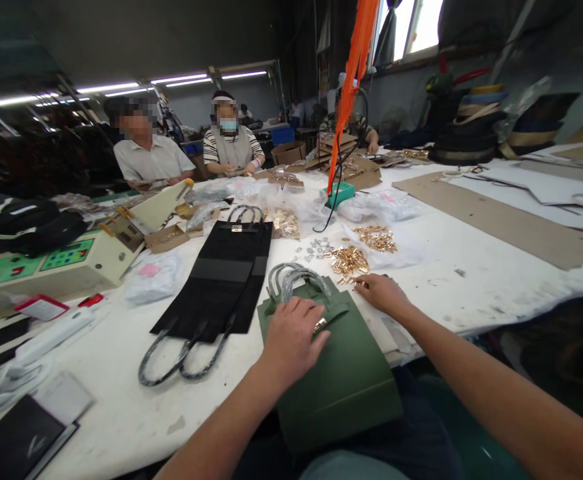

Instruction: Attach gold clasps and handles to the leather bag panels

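Observation:
A green handbag point(341, 380) leans from the table edge over my lap, its two looped handles point(291, 280) wrapped in clear plastic. Across its upper front lies my left hand point(291, 340), palm down, thumb apart from the fingers, beside a small gold clasp point(320, 325). My right hand point(382, 295) is just beyond the bag's right side, fingertips pinched together at the near edge of a pile of small gold metal fittings point(350, 261). What sits between those fingertips is too small to make out. Silver-grey metal plates point(316, 249) lie left of the pile.
Black bag panels with handles point(221, 267) lie to the left. A second gold pile point(377, 238) rests on plastic farther back. An orange strand point(349, 100) hangs over a teal box point(340, 194). A cream-green machine point(81, 257) stands far left. Several people sit opposite.

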### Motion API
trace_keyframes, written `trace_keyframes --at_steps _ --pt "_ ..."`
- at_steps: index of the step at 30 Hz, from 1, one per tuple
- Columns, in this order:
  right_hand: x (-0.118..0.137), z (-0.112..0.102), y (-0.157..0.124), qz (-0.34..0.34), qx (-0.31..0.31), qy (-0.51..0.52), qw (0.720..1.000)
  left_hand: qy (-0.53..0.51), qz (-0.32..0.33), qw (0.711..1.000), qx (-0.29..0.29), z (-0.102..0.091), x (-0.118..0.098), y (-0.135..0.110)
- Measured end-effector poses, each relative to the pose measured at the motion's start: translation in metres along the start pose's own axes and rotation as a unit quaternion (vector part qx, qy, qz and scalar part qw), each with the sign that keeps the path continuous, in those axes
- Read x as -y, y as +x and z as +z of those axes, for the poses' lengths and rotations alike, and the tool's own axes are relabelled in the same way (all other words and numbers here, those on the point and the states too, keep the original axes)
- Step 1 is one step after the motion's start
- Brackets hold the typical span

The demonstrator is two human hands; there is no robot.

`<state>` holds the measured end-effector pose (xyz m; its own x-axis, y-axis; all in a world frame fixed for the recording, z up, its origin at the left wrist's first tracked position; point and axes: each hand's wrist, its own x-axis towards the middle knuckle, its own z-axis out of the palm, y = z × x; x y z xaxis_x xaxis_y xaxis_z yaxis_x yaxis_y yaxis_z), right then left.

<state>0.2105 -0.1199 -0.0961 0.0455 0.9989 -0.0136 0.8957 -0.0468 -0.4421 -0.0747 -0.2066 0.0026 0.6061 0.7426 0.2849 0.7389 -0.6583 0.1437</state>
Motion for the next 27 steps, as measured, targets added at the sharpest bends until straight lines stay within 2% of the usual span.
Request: trace_keyframes --at_steps 3,5,7,8,10,12,13,14,16,19,22,25,27 --pt "-0.005 -0.005 -0.009 -0.014 -0.007 0.034 0.999 0.065 0.022 0.994 0.084 0.005 -0.006 0.017" --pt "-0.005 -0.012 -0.019 -0.013 -0.009 0.055 0.998 0.093 0.033 0.989 0.111 0.007 -0.008 0.026" --pt "-0.001 -0.022 -0.033 0.008 -0.006 0.127 0.992 0.106 0.037 0.986 0.120 0.009 -0.008 0.034" --pt "0.004 -0.027 -0.043 0.022 -0.004 0.190 0.981 0.106 0.038 0.986 0.120 0.010 -0.007 0.038" --pt "0.018 -0.031 -0.068 0.042 0.003 0.342 0.939 0.093 0.028 0.988 0.116 0.012 -0.005 0.043" --pt "0.037 -0.027 -0.095 0.030 0.032 0.453 0.891 0.062 0.002 0.992 0.112 0.012 -0.001 0.049" --pt "0.048 -0.021 -0.108 0.015 0.055 0.479 0.876 0.038 -0.012 0.993 0.112 0.012 0.000 0.052" --pt "0.059 -0.013 -0.119 -0.004 0.080 0.487 0.870 0.010 -0.025 0.993 0.112 0.012 0.002 0.055" --pt "0.078 0.004 -0.133 -0.047 0.088 0.469 0.878 -0.064 -0.047 0.990 0.114 0.010 0.004 0.063" --pt "0.096 0.023 -0.128 -0.090 0.003 0.434 0.897 -0.232 -0.073 0.962 0.127 0.007 0.004 0.075" --pt "0.096 0.026 -0.107 -0.073 -0.072 0.450 0.887 -0.350 -0.079 0.928 0.100 0.010 0.009 0.078" --pt "0.083 0.019 -0.092 -0.024 -0.104 0.458 0.883 -0.310 -0.109 0.943 0.050 0.020 0.020 0.068" --pt "0.073 0.014 -0.087 0.021 -0.090 0.459 0.884 -0.242 -0.127 0.961 0.053 0.029 0.027 0.059"
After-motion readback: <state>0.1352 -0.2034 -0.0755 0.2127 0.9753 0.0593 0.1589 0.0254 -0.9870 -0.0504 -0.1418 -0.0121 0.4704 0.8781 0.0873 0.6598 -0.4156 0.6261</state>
